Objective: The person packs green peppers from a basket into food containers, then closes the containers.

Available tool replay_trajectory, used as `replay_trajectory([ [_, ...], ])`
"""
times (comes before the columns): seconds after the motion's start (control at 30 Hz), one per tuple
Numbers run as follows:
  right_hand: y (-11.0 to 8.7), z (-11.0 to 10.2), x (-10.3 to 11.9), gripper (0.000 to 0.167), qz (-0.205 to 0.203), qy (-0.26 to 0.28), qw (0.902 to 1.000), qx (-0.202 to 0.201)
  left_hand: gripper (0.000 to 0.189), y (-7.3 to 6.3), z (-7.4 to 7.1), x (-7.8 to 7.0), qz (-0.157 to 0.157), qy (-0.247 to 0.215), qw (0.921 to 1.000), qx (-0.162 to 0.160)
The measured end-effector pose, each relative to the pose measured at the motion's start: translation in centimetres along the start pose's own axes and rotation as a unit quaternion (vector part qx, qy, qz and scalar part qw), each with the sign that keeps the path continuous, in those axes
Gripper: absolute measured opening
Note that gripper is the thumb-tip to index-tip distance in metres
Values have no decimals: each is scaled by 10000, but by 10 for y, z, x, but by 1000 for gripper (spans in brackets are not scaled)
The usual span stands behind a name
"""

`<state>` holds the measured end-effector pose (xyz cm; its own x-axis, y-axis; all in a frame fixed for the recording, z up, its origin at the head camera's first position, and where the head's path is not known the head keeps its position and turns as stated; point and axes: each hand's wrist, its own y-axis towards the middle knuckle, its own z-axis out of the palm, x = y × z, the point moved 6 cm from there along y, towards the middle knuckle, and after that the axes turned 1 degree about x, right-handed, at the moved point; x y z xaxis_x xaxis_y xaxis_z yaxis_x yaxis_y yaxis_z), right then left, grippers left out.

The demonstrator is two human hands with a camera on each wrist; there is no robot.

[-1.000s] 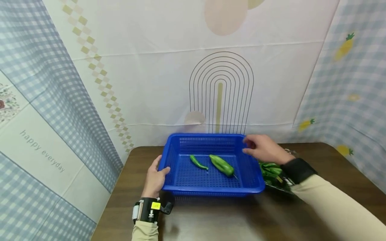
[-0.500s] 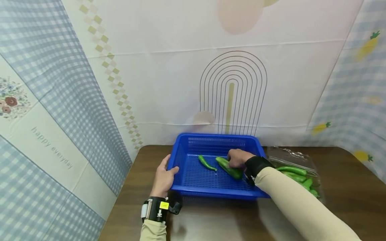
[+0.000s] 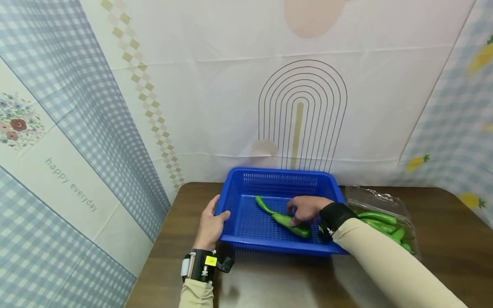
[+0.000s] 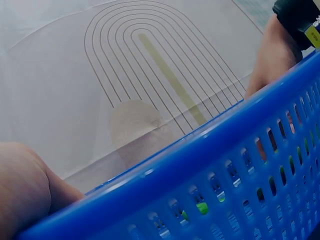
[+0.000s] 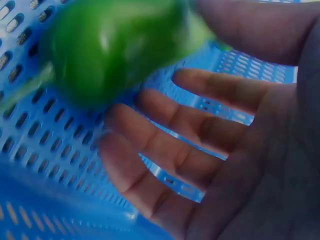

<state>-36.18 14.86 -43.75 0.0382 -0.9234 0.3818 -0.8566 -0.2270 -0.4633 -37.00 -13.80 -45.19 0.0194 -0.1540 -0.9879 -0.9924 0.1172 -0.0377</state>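
My left hand [image 3: 209, 226] grips the left rim of a blue plastic basket [image 3: 269, 246], thumb over the edge and fingers outside. In the basket, a large green pepper [image 3: 289, 224] lies slantwise, its narrow end meeting a slim green chili pepper [image 3: 263, 204]. My right hand [image 3: 306, 208] is inside the basket just above the large pepper. In the right wrist view the fingers [image 5: 165, 150] of that hand are spread and loosely bent beside the large pepper [image 5: 110, 50], not wrapped round it. Whether the thumb touches it is unclear.
A clear plastic bag [image 3: 377, 201] with several green peppers [image 3: 381, 225] lies right of the basket, partly behind my right forearm. Everything stands on a brown wooden table [image 3: 165, 256]. A patterned cloth [image 3: 215, 107] hangs at the back, just behind the basket.
My right hand has come down from above the basket's right side to the large pepper. That pepper has shifted towards the front, its tip now at the chili. My left hand keeps its grip.
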Motion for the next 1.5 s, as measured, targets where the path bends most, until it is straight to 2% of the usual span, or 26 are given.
replay_trajectory([
  [0.1,-6,-2,2,42,-10,127,9999,39,65,1,-1,-2,56,-24,10000,-41],
  [0.27,-7,3,20,7,-83,-640,9977,-198,65,2,-1,-3,35,10,10000,-45],
  [0.33,-7,6,28,11,-37,-1049,9941,-261,66,1,0,-3,22,51,10000,-30],
  [0.4,-7,9,33,15,60,-1266,9916,-243,65,0,0,-2,-39,65,10000,-28],
  [0.53,-8,11,42,25,2,-1690,9851,-305,65,0,2,-2,-27,68,10000,16],
  [0.63,-6,9,43,25,17,-1855,9817,-420,64,1,2,-3,16,35,10000,3],
  [0.77,1,11,38,21,131,-1665,9853,-373,64,0,-1,0,-65,19,10000,-44],
  [0.83,16,17,28,20,196,-1651,9856,-309,64,-1,-2,1,-104,28,9999,-40],
  [0.9,49,28,5,22,76,-1822,9827,-324,63,-1,-3,2,-127,52,9999,-17],
  [1.0,54,27,9,31,-60,-2016,9788,-341,63,-1,-4,0,-132,76,9999,-22],
  [1.07,41,23,19,33,-104,-2027,9783,-408,63,-2,-4,0,-140,102,9998,-11],
  [1.13,9,14,40,30,35,-1858,9817,-412,63,-3,-1,0,-135,114,9998,48],
  [1.27,-1,14,36,23,93,-1818,9821,-478,63,-4,3,0,-139,100,9998,113],
  [1.5,-3,19,38,18,-51,-1678,9846,-486,63,-2,2,-1,-157,98,9998,31],
])
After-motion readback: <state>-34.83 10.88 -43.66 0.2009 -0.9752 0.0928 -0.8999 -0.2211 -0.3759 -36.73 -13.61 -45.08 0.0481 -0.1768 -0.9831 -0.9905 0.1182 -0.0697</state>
